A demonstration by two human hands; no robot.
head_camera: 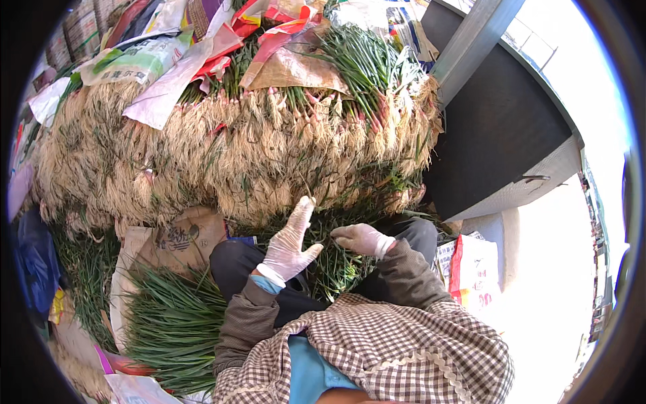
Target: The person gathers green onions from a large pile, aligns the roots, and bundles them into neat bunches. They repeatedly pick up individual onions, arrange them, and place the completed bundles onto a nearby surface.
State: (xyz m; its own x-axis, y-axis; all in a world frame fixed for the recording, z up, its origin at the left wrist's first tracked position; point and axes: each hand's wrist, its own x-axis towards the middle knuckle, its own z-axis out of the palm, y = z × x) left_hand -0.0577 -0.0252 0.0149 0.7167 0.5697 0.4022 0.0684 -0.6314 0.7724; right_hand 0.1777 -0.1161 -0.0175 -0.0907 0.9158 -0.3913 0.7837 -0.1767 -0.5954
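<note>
My left hand (290, 245), in a soiled white glove, is raised over my lap with the thumb apart from the fingers and nothing seen in it. Its fingertips reach the lower edge of a large heap of green onions with long pale roots (272, 146). My right hand (359, 239), gloved too, lies over my other knee, its fingers pointing left; its palm side is hidden, so I cannot tell whether it holds anything. Loose green leaves (340, 275) lie between my legs, below both hands. A thick bundle of green onion leaves (174, 328) rests at my left side.
Printed woven sacks (136, 58) cover part of the heap. A brown printed sack (186, 235) lies by my left knee. At the right stand a dark panel (504, 121) and a metal post (477, 45); a red and white bag (474, 272) lies below. Blue plastic (35, 262) is at far left.
</note>
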